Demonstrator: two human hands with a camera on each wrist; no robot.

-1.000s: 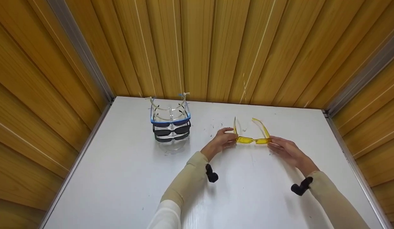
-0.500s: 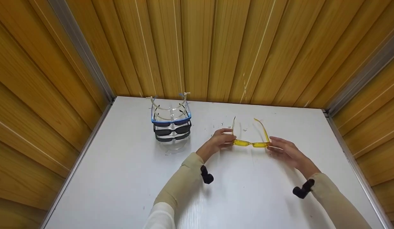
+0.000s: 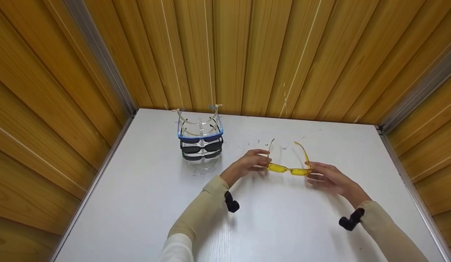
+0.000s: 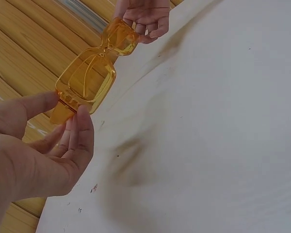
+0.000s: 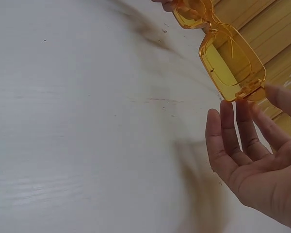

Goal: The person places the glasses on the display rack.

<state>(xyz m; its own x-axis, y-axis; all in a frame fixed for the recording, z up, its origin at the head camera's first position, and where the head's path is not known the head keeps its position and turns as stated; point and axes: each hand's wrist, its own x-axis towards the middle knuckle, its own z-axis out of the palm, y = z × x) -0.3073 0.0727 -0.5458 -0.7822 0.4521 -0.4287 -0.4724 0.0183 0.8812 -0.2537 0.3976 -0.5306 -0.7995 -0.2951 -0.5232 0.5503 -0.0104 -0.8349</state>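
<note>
Between both hands, a pair of yellow translucent glasses (image 3: 278, 168) is held above the white table with its temples unfolded toward the back wall. My left hand (image 3: 251, 161) pinches the left hinge corner between thumb and fingers, and the left wrist view shows that grip on the frame (image 4: 85, 82). At the opposite corner, my right hand (image 3: 329, 176) pinches the other hinge, its remaining fingers extended below the rim, as the right wrist view shows beside the lens (image 5: 233, 63). The shadows of the hands fall on the tabletop underneath.
Left of the hands stands a clear display stand (image 3: 201, 127) bearing several glasses, among them blue-framed glasses (image 3: 200, 138) and black sunglasses (image 3: 201, 148). A wood-patterned wall (image 3: 243, 58) rises behind the white table (image 3: 138, 203), with metal edging along the sides.
Both hands have brought the yellow glasses slightly closer to the front, and the frame has tilted a little, its right end lower. The stand's glasses keep their arrangement.
</note>
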